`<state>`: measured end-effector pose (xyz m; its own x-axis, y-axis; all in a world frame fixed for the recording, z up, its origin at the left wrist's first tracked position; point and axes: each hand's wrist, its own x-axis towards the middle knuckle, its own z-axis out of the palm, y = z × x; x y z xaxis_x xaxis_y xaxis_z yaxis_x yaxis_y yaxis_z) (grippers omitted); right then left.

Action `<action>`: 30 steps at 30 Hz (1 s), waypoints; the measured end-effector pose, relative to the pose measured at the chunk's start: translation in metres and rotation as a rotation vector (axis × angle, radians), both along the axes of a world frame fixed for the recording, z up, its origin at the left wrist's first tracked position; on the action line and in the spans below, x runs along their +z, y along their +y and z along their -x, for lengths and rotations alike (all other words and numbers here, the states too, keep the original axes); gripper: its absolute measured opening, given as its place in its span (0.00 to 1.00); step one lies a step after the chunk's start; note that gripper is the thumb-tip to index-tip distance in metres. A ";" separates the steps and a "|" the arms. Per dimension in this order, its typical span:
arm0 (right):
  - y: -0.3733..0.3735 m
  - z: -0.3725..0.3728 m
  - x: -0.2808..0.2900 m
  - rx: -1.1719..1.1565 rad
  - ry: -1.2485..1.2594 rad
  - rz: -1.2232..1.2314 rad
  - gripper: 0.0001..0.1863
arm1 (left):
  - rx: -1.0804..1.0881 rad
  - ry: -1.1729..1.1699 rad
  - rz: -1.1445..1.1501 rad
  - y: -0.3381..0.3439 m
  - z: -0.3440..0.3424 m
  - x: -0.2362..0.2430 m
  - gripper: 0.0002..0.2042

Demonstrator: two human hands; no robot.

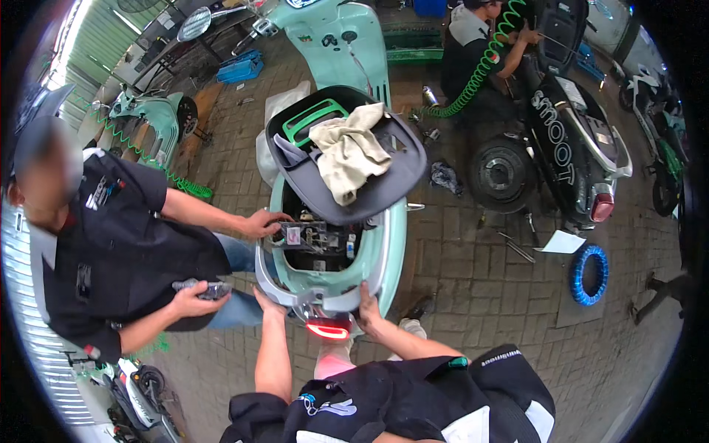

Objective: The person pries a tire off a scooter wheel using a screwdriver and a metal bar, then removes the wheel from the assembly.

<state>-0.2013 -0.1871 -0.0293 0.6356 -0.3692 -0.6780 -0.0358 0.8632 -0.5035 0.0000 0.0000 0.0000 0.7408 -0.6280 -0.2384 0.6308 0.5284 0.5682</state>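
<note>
On the mint-green scooter (396, 247), left hand (269, 302) and right hand (366, 308) are touching the grab rail (343, 303), the fingers' closure being indeterminable.

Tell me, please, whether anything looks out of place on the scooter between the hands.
A crumpled beige cloth looks out of place: it lies loose on the dark grey seat-like part of the scooter, apparently not belonging there. I see no clear damage.
</note>
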 end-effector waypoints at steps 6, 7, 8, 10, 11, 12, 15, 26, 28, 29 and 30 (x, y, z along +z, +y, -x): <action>-0.079 0.105 -0.023 0.481 -0.035 0.394 0.27 | 0.598 0.310 -0.510 0.015 0.107 0.011 0.28; -0.100 0.131 -0.050 0.397 0.108 0.470 0.26 | 0.699 0.330 -0.673 0.004 0.128 0.008 0.29; -0.112 0.172 -0.065 0.343 0.207 0.551 0.24 | 0.657 0.413 -0.656 0.015 0.155 0.002 0.29; -0.122 0.254 -0.085 0.343 0.461 0.714 0.24 | 0.564 0.542 -0.558 0.055 0.204 -0.014 0.27; -0.138 0.310 -0.100 0.478 0.816 0.996 0.24 | 0.578 0.337 -0.680 0.055 0.232 -0.026 0.21; -0.162 0.381 -0.116 0.487 0.873 0.852 0.21 | 0.517 0.379 -0.730 0.038 0.265 -0.037 0.18; -0.163 0.553 -0.112 0.479 1.006 0.728 0.20 | 0.404 0.506 -0.818 0.069 0.362 -0.080 0.15; -0.102 0.715 0.029 0.387 1.146 0.356 0.19 | -0.194 0.508 -1.367 0.050 0.575 -0.106 0.18; -0.123 0.722 0.019 0.445 1.119 0.408 0.17 | -0.230 0.436 -1.462 0.002 0.542 -0.111 0.24; -0.133 0.709 0.010 0.390 1.071 0.352 0.16 | -0.229 0.355 -1.411 -0.006 0.516 -0.119 0.24; -0.143 0.694 0.005 0.330 1.025 0.295 0.15 | -0.235 0.270 -1.358 -0.019 0.490 -0.126 0.24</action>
<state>-0.8952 -0.3306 -0.0246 -0.0773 -0.5188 -0.8514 -0.7573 0.5859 -0.2883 -0.4898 -0.0189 -0.1263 0.4866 0.1032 -0.8675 0.7967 -0.4600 0.3921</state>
